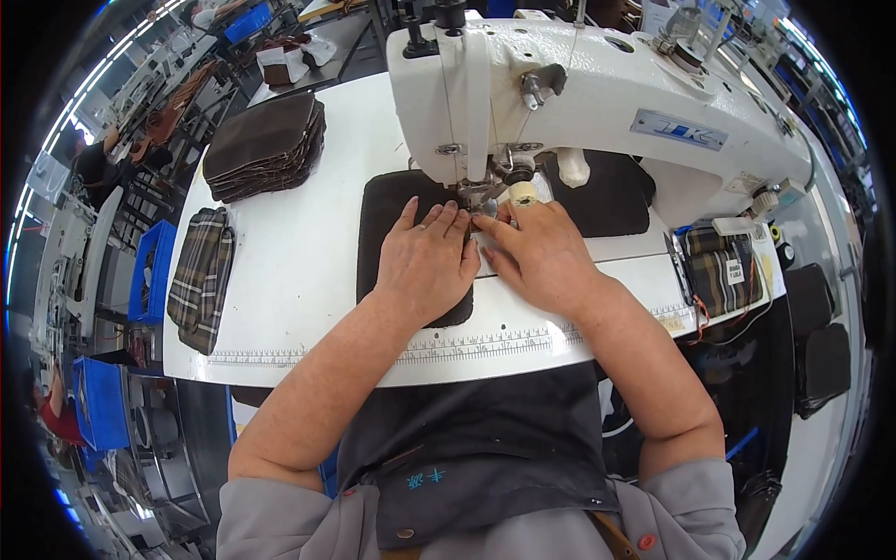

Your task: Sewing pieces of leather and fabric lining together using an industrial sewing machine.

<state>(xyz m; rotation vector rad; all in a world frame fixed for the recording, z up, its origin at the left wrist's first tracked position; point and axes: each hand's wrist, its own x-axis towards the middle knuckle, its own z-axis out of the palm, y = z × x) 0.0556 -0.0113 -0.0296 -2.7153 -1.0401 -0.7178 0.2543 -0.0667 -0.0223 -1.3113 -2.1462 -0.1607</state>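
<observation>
My left hand (425,257) lies on a dark brown rounded panel (378,238), fingers stretched out beside the presser foot and needle area (474,201) of a white sewing machine (597,93). My right hand (541,252) rests right of it, thumb and index finger apart, the index fingertip touching near the foot; its other fingers are partly hidden by a cream cylindrical piece (523,194). Whether fabric lies under the foot is too small to tell. Another dark panel (611,210) lies right of the needle, under the machine's arm.
A stack of dark panels (257,140) and folded plaid fabric (199,275) lie left; more plaid fabric (714,285) lies right on the white table (280,364). Blue bins (103,401) stand beside the table. Co-workers, one red-sleeved (58,415), are at the far left.
</observation>
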